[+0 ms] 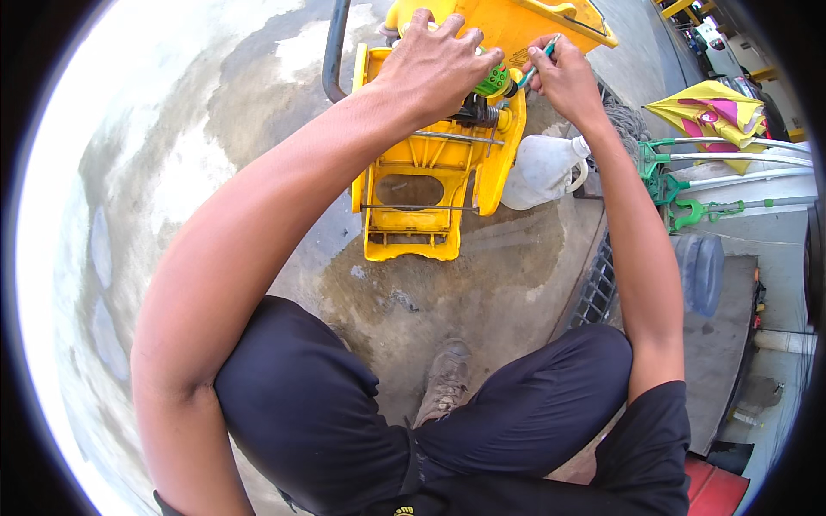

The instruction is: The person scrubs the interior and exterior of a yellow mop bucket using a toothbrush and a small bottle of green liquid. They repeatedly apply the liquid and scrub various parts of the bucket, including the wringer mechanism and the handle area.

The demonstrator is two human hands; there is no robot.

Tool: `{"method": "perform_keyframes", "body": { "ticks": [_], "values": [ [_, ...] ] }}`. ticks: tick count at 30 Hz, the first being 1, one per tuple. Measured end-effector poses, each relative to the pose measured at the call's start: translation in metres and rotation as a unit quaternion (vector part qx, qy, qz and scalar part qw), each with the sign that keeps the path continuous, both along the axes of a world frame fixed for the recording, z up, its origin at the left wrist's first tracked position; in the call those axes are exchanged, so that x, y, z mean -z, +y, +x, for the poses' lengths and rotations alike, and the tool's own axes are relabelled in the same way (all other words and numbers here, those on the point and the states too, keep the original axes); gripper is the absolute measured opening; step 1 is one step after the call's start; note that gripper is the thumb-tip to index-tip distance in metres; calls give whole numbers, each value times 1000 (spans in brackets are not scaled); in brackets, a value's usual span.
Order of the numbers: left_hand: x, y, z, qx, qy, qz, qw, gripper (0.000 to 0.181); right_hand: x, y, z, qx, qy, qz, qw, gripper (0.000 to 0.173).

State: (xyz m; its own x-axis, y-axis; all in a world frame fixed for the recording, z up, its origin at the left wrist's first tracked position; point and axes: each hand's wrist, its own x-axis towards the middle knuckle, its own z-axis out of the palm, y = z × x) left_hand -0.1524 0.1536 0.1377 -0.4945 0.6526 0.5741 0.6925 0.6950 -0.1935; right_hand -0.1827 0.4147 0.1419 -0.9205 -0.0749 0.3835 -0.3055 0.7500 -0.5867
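In the head view my left hand (pixel 439 64) reaches over the yellow plastic mop wringer (pixel 419 158), fingers bent around a green plastic bottle (pixel 493 80) with a dark tip. Just to its right my right hand (pixel 563 74) pinches a thin teal tool (pixel 548 51), whose lower end is beside the bottle's tip. What kind of tool it is cannot be told. A metal spring (pixel 493 117) and rod lie on the wringer below the bottle. Behind the hands stands a yellow plastic bucket or cart part (pixel 490 26).
A whitish plastic jug (pixel 545 171) stands right of the wringer. Green mop holders (pixel 657 161) with metal handles, a yellow-pink umbrella (pixel 710 116), a clear water bottle (pixel 697 274) and a floor grate (pixel 594 284) are on the right. A dark tubular handle (pixel 335 51) rises at left.
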Motion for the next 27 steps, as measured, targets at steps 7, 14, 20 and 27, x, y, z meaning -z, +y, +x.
{"method": "perform_keyframes", "body": {
  "ticks": [7,14,20,27],
  "values": [
    [-36,-45,9,-33,-53,-85,994,41,-24,-2,6,60,61,-25,996,19],
    [-51,-112,36,-127,-98,-179,971,67,-95,-64,-26,-98,-78,-46,991,27],
    [-83,-97,55,-175,-207,-227,935,65,-72,-99,50,8,106,-386,916,21],
    [-69,-103,91,-211,-207,-287,911,68,64,-123,203,135,-185,-620,751,31]
  ]
}}
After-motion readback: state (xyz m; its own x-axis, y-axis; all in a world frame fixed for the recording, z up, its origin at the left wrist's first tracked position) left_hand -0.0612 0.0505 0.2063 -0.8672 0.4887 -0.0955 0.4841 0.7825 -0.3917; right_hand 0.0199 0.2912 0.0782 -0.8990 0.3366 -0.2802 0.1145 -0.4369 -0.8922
